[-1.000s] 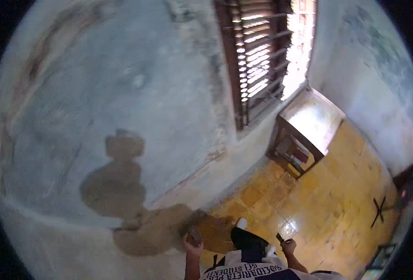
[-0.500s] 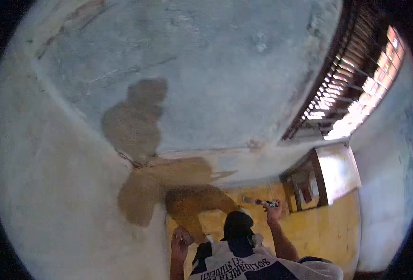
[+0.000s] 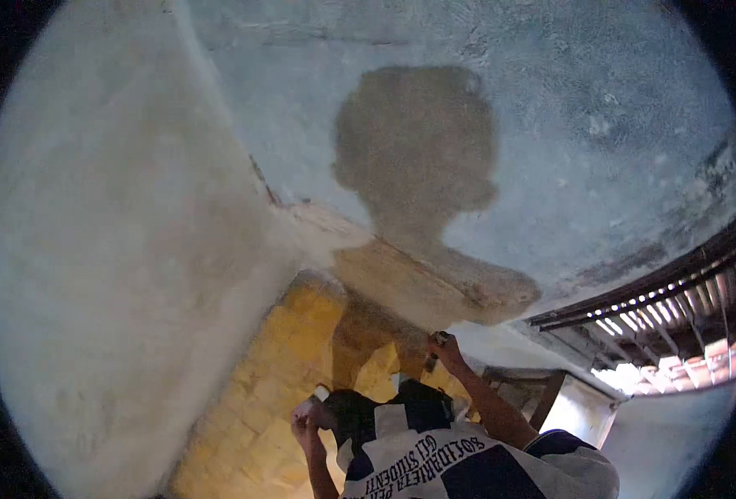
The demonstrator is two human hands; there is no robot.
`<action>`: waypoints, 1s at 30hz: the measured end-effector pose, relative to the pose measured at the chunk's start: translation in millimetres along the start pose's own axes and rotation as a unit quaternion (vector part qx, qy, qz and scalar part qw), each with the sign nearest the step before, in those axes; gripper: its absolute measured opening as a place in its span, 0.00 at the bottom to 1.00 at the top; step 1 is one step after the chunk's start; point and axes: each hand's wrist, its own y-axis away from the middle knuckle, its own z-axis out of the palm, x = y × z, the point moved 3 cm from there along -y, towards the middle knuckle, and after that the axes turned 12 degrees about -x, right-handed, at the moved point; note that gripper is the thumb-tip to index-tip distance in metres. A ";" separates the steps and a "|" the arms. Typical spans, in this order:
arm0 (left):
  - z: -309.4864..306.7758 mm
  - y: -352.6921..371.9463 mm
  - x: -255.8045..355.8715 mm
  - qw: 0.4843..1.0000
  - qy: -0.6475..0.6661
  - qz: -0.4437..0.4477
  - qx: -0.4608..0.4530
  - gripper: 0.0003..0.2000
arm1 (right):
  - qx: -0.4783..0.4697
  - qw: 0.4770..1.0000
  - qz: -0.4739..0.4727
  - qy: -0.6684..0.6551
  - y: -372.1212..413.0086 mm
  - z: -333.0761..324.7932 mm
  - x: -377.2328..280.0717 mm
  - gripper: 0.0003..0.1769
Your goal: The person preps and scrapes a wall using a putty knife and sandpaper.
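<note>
My right hand is closed around a paintbrush, seen mostly from its end and partly covered by my fingers. It is in front of my body, low in the view, beside the wall's lower edge. My left hand is raised at the lower left with its fingers curled. A pale pinkish thing shows at its fingers, too blurred to name. Ahead of me is the pale blue-grey wall, with a dark shadow of a head and shoulder on it.
A whitish side wall meets the blue wall in a corner on the left. Yellowish floor tiles lie below. At the right are a wooden cabinet with a bright side and a barred opening.
The view has swung, so the corner and floor appear tilted and the shadow larger. My right hand has drawn inward, and the brush now points downward instead of left.
</note>
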 end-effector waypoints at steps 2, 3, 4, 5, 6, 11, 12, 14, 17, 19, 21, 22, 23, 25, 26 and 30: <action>22.4 9.6 -14.8 1.000 -0.020 -0.021 0.003 0.12 | -0.016 0.973 0.130 0.189 6.4 11.1 -31.4 0.20; 34.5 15.3 -19.8 0.998 -0.058 -0.037 0.011 0.12 | -0.031 0.927 0.209 0.310 11.8 26.3 -63.2 0.21; 42.1 17.5 -22.9 0.999 -0.039 -0.034 0.002 0.12 | -0.049 0.904 0.228 0.357 13.4 29.2 -64.1 0.23; 50.9 19.1 -26.6 0.999 -0.024 -0.032 -0.010 0.12 | -0.077 0.904 0.198 0.372 13.9 27.3 -52.6 0.25; 57.3 18.9 -28.1 0.999 -0.009 -0.030 -0.025 0.12 | -0.103 0.900 0.167 0.390 13.2 35.5 -57.6 0.27; 43.1 36.5 -53.3 0.997 0.056 -0.041 -0.028 0.11 | -0.150 0.803 0.152 0.557 45.0 69.9 -122.0 0.33; 41.9 42.7 -53.6 0.996 0.067 -0.061 -0.005 0.11 | -0.110 0.802 0.126 0.574 47.9 78.1 -129.8 0.33; 42.4 57.0 -56.9 0.993 0.087 -0.068 0.030 0.11 | -0.097 0.818 0.076 0.562 48.1 70.8 -111.3 0.34; 51.1 78.1 -59.9 0.986 0.151 -0.051 0.051 0.10 | -0.198 0.862 0.076 0.460 33.8 42.5 -81.3 0.33; 61.2 83.9 -61.9 0.976 0.198 -0.063 0.073 0.08 | -0.272 0.866 0.102 0.408 24.8 73.5 -100.5 0.32; 65.0 88.3 -81.6 0.964 0.222 -0.073 0.124 0.06 | -0.316 0.831 -0.007 0.457 10.3 82.4 -84.4 0.29; 82.5 89.5 -69.9 0.955 0.238 -0.072 0.160 0.06 | -0.342 0.818 -0.036 0.461 2.7 85.2 -79.8 0.28; 99.8 89.2 -56.5 0.945 0.251 -0.072 0.196 0.06 | -0.366 0.804 -0.065 0.464 -4.8 87.5 -75.0 0.27; 108.5 91.1 -69.1 0.936 0.263 -0.056 0.226 0.07 | -0.433 0.815 0.008 0.386 -26.1 95.1 -73.3 0.26; 110.1 98.2 -89.7 0.937 0.266 -0.049 0.220 0.07 | -0.453 0.786 0.038 0.420 -38.4 94.7 -67.0 0.25; 142.7 105.0 -127.9 0.926 0.280 -0.057 0.248 0.08 | -0.501 0.733 -0.002 0.460 -84.9 65.1 16.5 0.22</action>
